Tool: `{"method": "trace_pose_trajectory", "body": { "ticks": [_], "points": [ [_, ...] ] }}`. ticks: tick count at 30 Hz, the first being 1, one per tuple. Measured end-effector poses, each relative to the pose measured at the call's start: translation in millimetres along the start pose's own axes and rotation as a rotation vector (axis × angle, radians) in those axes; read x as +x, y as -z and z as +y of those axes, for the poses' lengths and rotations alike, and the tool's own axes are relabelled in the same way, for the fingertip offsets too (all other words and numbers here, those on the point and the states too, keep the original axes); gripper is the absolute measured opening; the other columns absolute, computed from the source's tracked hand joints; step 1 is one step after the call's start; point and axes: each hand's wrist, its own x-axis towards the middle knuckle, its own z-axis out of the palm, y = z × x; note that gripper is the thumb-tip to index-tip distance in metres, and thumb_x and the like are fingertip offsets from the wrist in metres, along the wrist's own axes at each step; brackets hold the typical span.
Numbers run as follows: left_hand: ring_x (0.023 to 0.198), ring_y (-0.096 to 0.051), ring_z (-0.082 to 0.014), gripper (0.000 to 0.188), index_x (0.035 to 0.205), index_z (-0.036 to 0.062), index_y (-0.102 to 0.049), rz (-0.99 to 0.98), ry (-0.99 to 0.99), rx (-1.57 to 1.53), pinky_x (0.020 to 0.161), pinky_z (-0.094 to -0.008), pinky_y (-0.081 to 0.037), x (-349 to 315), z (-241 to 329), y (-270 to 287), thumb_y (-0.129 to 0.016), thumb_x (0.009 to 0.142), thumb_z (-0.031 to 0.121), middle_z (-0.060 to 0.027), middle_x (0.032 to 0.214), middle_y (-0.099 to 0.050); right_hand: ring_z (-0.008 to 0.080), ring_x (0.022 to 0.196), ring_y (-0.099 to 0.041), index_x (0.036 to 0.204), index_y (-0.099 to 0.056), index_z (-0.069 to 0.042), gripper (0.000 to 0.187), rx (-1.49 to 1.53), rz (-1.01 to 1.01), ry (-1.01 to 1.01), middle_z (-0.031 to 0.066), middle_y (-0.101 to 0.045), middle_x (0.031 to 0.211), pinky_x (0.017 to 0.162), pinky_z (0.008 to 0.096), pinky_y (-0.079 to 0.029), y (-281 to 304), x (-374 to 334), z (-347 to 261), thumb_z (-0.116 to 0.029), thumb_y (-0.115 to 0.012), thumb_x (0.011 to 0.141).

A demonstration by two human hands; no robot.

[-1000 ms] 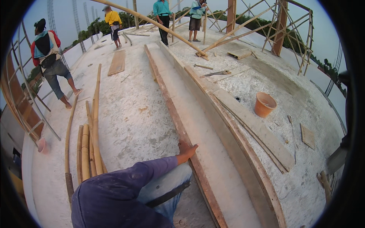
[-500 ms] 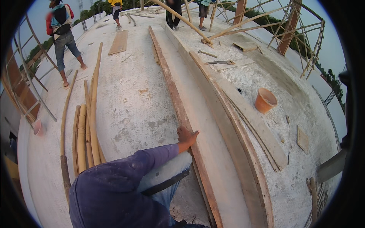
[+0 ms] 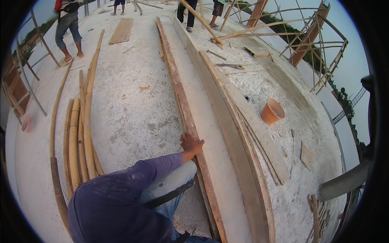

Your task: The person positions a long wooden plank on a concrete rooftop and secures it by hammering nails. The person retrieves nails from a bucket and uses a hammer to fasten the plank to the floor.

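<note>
Several bamboo poles point(image 3: 74, 141) lie at left on a pale slab point(image 3: 137, 101). At centre, the left hand point(image 3: 191, 144), fingers half-curled, clasps a reddish-edged board point(image 3: 183, 101) on the slab; the right hand is out of view. A firm, even hold probably serves best. The board's long axis slants upper left to lower right, far end pointing away. Right: an orange bucket point(image 3: 272, 112).

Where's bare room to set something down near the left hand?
Left of the left hand, bare concrete lies between the bamboo poles and the reddish-brown board. The strip between that board and the grey-faced board is bare too. Right of them it's crowded: loose planks, a handsaw, an orange bucket.
</note>
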Motion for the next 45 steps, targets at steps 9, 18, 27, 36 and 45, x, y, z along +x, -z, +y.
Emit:
{"method": "trace_pose_trajectory", "body": {
  "ticks": [9, 18, 27, 36, 45],
  "points": [
    [0.147, -0.027, -0.0457, 0.121, 0.161, -0.0043, -0.011, 0.134, -0.3, 0.079, 0.115, -0.0609, -0.029, -17.8, 18.2, 25.8, -0.083, 0.084, 0.054, -0.0275, 0.161, -0.019, 0.0437, 0.128, -0.059, 0.137, -0.061, 0.002, 0.038, -0.199, 0.034, 0.086, 0.0268, -0.062, 0.138, 0.11, 0.0472, -0.048, -17.0, 11.3, -3.6, -0.01, -0.046, 0.104],
    [0.129, -0.056, -0.0347, 0.088, 0.134, 0.0029, -0.063, -0.911, -1.575, 0.55, 0.111, -0.0531, -0.036, -60.2, 23.5, 38.1, -0.083, 0.075, 0.066, -0.0158, 0.134, -0.063, 0.0416, 0.132, -0.056, 0.145, -0.056, -0.003, 0.047, -0.38, 0.085, 0.212, 0.0244, -0.06, 0.141, 0.107, 0.0511, -0.048, -34.0, 6.4, 15.0, -0.003, -0.049, 0.098],
    [0.115, -0.063, -0.0357, 0.076, 0.128, 0.0055, -0.064, -1.109, -1.413, 0.826, 0.097, -0.0467, -0.047, -66.1, 25.6, 26.1, -0.088, 0.074, 0.054, -0.0152, 0.12, -0.067, 0.0427, 0.135, -0.052, 0.15, -0.052, -0.007, 0.065, -0.638, 0.089, 0.221, 0.0222, -0.06, 0.14, 0.109, 0.0532, -0.047, -41.4, 6.3, 17.8, 0.01, -0.055, 0.087],
    [0.109, -0.063, -0.0378, 0.055, 0.114, 0.0054, -0.063, -1.071, -1.426, 0.629, 0.088, -0.0492, -0.049, -66.2, 18.4, 17.9, -0.091, 0.07, 0.021, -0.0135, 0.108, -0.063, 0.0432, 0.126, -0.056, 0.143, -0.055, -0.005, 0.055, -0.444, 0.156, 0.313, 0.0218, -0.062, 0.133, 0.105, 0.052, -0.048, -34.6, 6.3, 19.9, 0.006, -0.054, 0.089],
    [0.099, -0.067, -0.0405, 0.039, 0.1, 0.0046, -0.067, -1.015, -1.471, 0.547, 0.09, -0.0497, -0.049, -65.6, 21.0, 19.5, -0.085, 0.07, 0.021, -0.0158, 0.101, -0.068, 0.0422, 0.109, -0.059, 0.132, -0.059, -0.004, 0.038, -0.391, 0.107, 0.242, 0.0217, -0.064, 0.117, 0.092, 0.0515, -0.049, 0.8, 1.0, -0.9, -0.006, -0.052, 0.095]
  ]
}}
